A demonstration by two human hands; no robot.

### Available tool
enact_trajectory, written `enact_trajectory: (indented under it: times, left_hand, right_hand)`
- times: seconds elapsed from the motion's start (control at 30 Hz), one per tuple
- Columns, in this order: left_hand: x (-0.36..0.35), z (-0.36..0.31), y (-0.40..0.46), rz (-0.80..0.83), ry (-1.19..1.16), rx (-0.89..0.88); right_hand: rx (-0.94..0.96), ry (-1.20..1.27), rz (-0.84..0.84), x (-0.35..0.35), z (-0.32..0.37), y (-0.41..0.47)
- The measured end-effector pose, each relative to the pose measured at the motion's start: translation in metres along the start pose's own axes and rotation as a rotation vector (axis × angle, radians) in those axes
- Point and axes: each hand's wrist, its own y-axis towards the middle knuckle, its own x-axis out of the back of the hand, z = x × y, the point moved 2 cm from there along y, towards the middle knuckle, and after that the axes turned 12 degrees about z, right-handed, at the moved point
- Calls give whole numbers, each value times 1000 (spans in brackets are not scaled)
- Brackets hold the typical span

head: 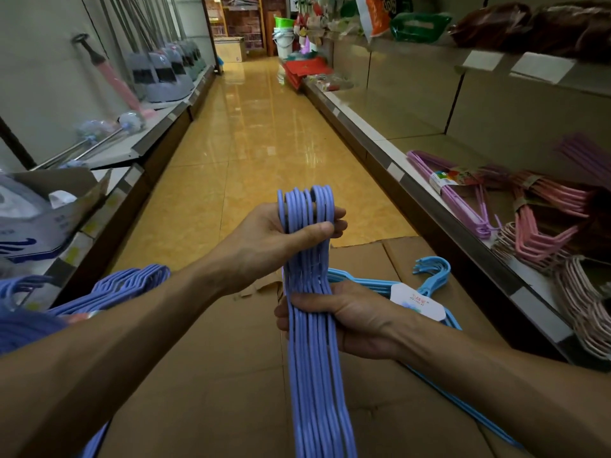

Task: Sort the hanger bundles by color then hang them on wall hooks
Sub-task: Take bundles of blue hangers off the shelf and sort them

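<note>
I hold a bundle of periwinkle hangers upright over the cardboard box. My left hand grips the bundle just under its hooks, and my right hand clasps it lower down. A light blue bundle lies on the box just right of it; pink bundles sit on the shelf further right.

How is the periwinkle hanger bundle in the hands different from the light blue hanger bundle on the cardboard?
The periwinkle bundle is purplish blue; the light blue bundle is sky blue. The periwinkle bundle is gripped by the left hand near the hooks and by the right hand lower down, while the light blue bundle lies flat on the cardboard. The light blue bundle shows a white label; none shows on the periwinkle bundle. Both are stacks of thin hangers.
</note>
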Motion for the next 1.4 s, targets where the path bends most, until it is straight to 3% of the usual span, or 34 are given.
enact_trajectory:
  times: [0.4,0.53,0.7,0.9,1.4]
  left_hand:
    - [64,39,-77,-134,354,485]
    - [86,46,-105,-248,306,469]
    - [110,64,-144,-434,455,463]
    - [127,73,-182,-404,738,403]
    - [165,120,-223,-450,871,532]
  right_hand:
    - [-10,-81,-24,-25,-41,80]
    - [-3,-54,-10,-47,-54,115]
    - [10,-38,-12,-74,-82,162]
    - [-18,-33,8,-98,-118,212]
    - [-63,-86,3,-125,-164,289]
